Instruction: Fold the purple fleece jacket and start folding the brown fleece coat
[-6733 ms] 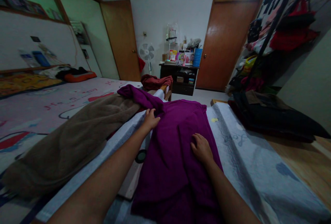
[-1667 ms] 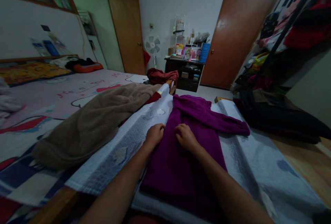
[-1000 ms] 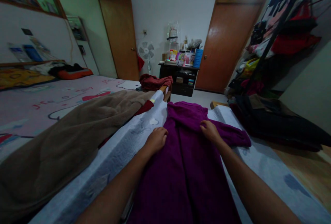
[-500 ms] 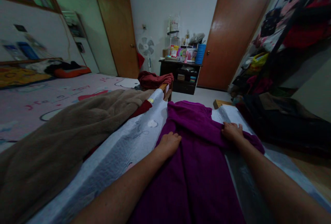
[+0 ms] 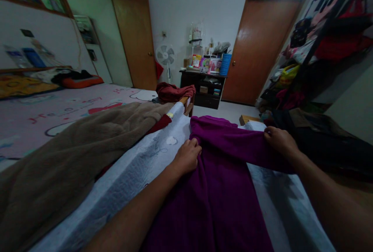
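Note:
A purple long-sleeved top lies spread in front of me on a pale, patterned bed cover. My left hand is closed on the cloth near the left shoulder, fingers curled into the fabric. Over on the right, my right hand pinches the upper edge of the sleeve, which is stretched across to the right and lifted a little above the cover. The lower end of the top runs out of view at the bottom.
Left of the top lies a brown fleecy blanket, beside a pink printed bed. A reddish cloth hangs over the bed's end. Dark folded clothes are piled at the right. Beyond stand a black cabinet and a fan.
My right hand has moved up and right, drawing the sleeve out and raising it. My left hand has shifted slightly left and up, gathering cloth at the shoulder.

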Demonstrator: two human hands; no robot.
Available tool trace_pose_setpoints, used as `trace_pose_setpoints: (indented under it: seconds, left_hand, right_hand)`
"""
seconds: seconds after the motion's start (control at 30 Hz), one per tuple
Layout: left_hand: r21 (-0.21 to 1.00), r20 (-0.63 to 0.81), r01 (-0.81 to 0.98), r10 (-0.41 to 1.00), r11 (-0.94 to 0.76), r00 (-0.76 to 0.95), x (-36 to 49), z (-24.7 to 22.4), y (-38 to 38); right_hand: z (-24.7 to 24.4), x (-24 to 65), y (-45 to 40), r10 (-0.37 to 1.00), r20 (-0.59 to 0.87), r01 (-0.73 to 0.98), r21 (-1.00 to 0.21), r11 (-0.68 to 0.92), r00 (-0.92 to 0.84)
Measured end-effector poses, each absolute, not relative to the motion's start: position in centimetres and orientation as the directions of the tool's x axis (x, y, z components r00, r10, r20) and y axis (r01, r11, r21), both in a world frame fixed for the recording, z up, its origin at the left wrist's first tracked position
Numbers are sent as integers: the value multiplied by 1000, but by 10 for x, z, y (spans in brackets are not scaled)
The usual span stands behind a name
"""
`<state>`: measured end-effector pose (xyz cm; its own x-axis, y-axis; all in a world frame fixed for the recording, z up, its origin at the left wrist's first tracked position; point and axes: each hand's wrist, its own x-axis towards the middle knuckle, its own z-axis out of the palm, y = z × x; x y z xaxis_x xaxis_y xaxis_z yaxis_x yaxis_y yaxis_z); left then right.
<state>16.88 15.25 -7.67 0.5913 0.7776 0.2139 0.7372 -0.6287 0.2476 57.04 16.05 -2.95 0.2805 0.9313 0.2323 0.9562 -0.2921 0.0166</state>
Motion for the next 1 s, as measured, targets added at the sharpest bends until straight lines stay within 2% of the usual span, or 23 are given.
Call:
trace_pose_setpoints:
  seconds: [0.07, 0.13, 0.2, 0.27, 0.33, 0.4, 0.47, 0.53, 0.63, 0.73, 0.83, 1.0]
  left_hand:
    - [324, 230, 707, 777, -629, 586, 171, -78, 151]
    - [386, 222, 681, 779, -622, 586, 175, -86, 148]
    - [420, 214, 648, 763, -635, 610, 180, -97, 144]
    - [434, 211, 596, 720, -675, 661, 185, -108, 140]
    - [449, 221, 536, 670, -715, 709, 187, -113, 138]
    - [483, 257, 515, 676, -709, 690, 186, -113, 142]
    - [529, 298, 565, 762, -634, 576, 181, -108, 152]
    - [565, 303, 641, 853, -520, 425, 173, -102, 165]
    - [566, 266, 717, 913, -407, 308, 160, -97, 183]
    - [550, 225, 739, 921, -388, 317, 159, -96, 188]
    - [537, 169, 763, 932, -360, 321, 177, -96, 178]
    - [437, 108, 865, 969, -248, 223, 216, -101, 158]
  right_hand:
    - [-22, 575, 159, 919, 232, 943, 23, -333, 319]
    - [-24, 575, 159, 905, 166, 913, 48, -405, 392]
    - [-32, 567, 163, 887, 100, 879, 124, -461, 451]
    - [-43, 546, 171, 897, 106, 875, 198, -441, 428]
    - [-56, 512, 183, 925, 163, 919, 146, -366, 342]
    - [-68, 471, 198, 969, 149, 980, -15, -199, 199]
    - [-78, 433, 214, 985, 155, 986, -154, -57, 81]
    - [-85, 407, 228, 981, 190, 976, -216, 8, 34]
    - [-90, 397, 244, 980, 188, 973, -229, -24, 68]
    - [-92, 407, 253, 988, 77, 978, -170, -117, 131]
    - [-89, 413, 258, 990, -2, 980, -141, -138, 139]
    - [-74, 403, 265, 993, 70, 976, -201, -78, 93]
